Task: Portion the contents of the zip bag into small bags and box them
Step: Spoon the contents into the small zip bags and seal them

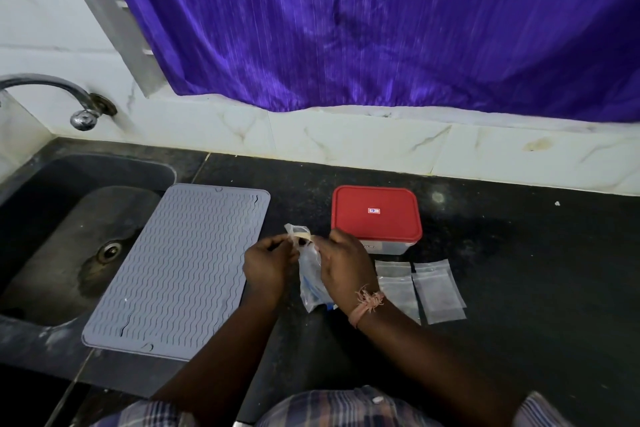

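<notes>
Pinching the zip bag's (309, 274) mouth, left hand (265, 265) at nine o'clock, right hand (344, 267) at three; it hangs lengthwise toward six. Small bags (420, 289) lie nearer the right.

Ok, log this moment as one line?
stage: opening zip bag | left hand: pinches top | right hand: pinches top | box: lid on | small bags: empty

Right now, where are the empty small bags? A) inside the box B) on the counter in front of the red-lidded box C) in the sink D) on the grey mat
B: the small bags lie flat on the dark counter, just in front of the closed red-lidded box, right of the right hand.
</notes>
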A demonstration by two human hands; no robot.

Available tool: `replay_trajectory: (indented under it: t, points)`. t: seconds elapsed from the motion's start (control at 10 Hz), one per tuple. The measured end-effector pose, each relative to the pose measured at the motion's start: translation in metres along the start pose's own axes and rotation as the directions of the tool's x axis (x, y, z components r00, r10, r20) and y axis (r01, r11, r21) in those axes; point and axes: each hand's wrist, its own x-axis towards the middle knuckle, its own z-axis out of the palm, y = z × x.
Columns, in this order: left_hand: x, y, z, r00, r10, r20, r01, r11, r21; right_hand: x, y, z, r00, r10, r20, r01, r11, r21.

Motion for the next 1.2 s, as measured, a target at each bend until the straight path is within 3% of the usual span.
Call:
replay_trajectory:
  t: [0.2, 0.3, 0.4, 0.5, 0.6, 0.7, 0.8, 0.9, 1.0, 1.2]
  points:
    - [0.006, 0.000, 0.001, 1.000, -0.008, -0.010, 0.009, 0.999, 0.040, -0.010, 0.002, -0.009, 0.930, 0.345, -0.125, -0.268, 0.872, 0.409]
    - [0.010, -0.003, 0.006, 0.998, -0.054, -0.022, 0.056, 0.994, 0.097, -0.015, 0.011, -0.020, 0.854, 0.498, -0.148, -0.367, 0.780, 0.507]
    - [0.013, -0.007, 0.013, 0.996, -0.080, -0.047, 0.080, 0.997, 0.005, -0.026, 0.026, -0.030, 0.794, 0.573, -0.201, -0.415, 0.754, 0.509]
    - [-0.005, -0.003, 0.023, 0.990, -0.140, -0.001, 0.140, 0.988, 0.069, -0.045, 0.039, -0.034, 0.780, 0.596, -0.189, -0.463, 0.754, 0.466]
    - [-0.030, 0.014, 0.040, 0.999, 0.043, -0.025, -0.022, 0.832, 0.554, -0.057, 0.043, -0.026, 0.854, 0.507, -0.116, -0.449, 0.831, 0.327]
    - [-0.026, -0.003, 0.055, 0.989, -0.061, -0.137, 0.063, 0.998, 0.012, -0.057, 0.041, -0.010, 0.930, 0.365, -0.047, -0.354, 0.922, 0.157]
    - [-0.031, -0.001, 0.056, 0.993, -0.092, -0.073, 0.097, 0.993, 0.072, -0.052, 0.039, 0.000, 0.950, 0.311, 0.017, -0.311, 0.949, 0.047]
    - [-0.027, 0.002, 0.048, 0.989, -0.074, -0.128, 0.093, 0.984, 0.149, -0.052, 0.041, 0.006, 0.959, 0.277, 0.065, -0.276, 0.961, -0.028]
    - [-0.022, -0.009, 0.035, 0.993, -0.030, -0.112, 0.059, 0.964, 0.261, -0.053, 0.040, 0.006, 0.954, 0.283, 0.097, -0.283, 0.959, -0.014]
    - [-0.022, -0.030, 0.031, 0.991, -0.106, -0.079, 0.122, 0.963, 0.241, -0.049, 0.029, 0.007, 0.944, 0.302, 0.135, -0.297, 0.953, -0.059]
